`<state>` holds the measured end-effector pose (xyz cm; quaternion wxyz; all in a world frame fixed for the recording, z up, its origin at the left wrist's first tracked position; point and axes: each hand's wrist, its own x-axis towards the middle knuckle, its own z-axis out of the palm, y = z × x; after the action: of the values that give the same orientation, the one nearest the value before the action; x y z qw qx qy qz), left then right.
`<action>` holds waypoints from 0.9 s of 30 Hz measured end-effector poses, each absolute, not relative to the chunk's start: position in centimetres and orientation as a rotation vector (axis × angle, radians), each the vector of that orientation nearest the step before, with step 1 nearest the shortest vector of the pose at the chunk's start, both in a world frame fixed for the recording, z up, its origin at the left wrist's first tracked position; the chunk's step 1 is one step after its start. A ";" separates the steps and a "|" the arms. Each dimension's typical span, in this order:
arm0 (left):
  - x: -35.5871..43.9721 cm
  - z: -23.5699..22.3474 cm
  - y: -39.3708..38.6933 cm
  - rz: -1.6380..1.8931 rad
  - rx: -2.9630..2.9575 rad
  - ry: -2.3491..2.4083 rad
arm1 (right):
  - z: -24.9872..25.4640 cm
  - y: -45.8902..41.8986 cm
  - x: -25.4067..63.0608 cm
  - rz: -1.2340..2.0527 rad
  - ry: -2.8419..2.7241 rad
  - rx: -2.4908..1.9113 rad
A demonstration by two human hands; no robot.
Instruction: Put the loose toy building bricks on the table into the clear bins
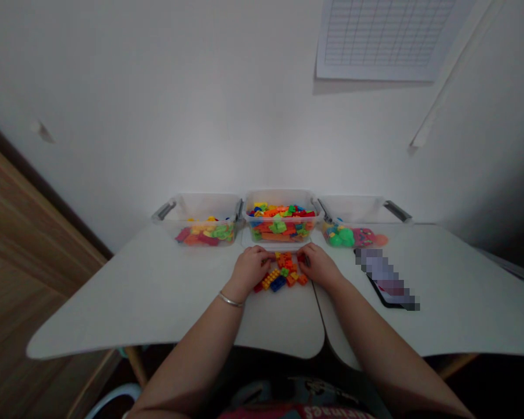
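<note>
A small pile of toy building bricks lies on the table between my hands, with an orange brick (284, 260), a yellow brick (271, 279), a dark blue brick (278, 283) and a green brick (284, 272) among them. At the pile's left side, my left hand (250, 270) has its fingers bent and closed on a reddish brick at its far edge. My right hand (319, 266) mirrors it on the right, fingertips curled in on a red brick. Part of what the fingers touch is hidden and too small to make out fully.
Behind the pile stands a clear bin (283, 220) full of mixed bricks. A left bin (205, 224) holds more bricks; a right bin (353, 215) holds green and pink toys. A phone (386, 279) lies to the right. A seam (321, 314) divides the white tabletop (179, 302).
</note>
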<state>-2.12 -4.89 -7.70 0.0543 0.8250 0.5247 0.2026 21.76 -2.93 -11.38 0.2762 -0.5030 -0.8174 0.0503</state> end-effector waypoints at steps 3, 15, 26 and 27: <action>-2.1 -7.8 -4.8 0.625 2.496 1.584 | -11.3 -3.0 21.7 0.145 -2.190 -1.363; -2.1 -7.7 -4.8 0.670 2.451 1.533 | -8.2 -4.5 20.5 -0.039 -1.753 -1.147; -2.0 -7.7 -4.9 0.713 2.429 1.547 | -1.9 0.1 19.3 0.019 -1.327 -0.978; -2.0 -7.7 -4.9 0.716 2.425 1.558 | -1.4 0.8 19.4 0.010 -1.336 -0.983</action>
<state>-2.04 -4.93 -7.72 0.0855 0.8136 0.5226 0.2403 19.43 0.80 -1.42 0.6754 -0.4373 -0.5938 0.0045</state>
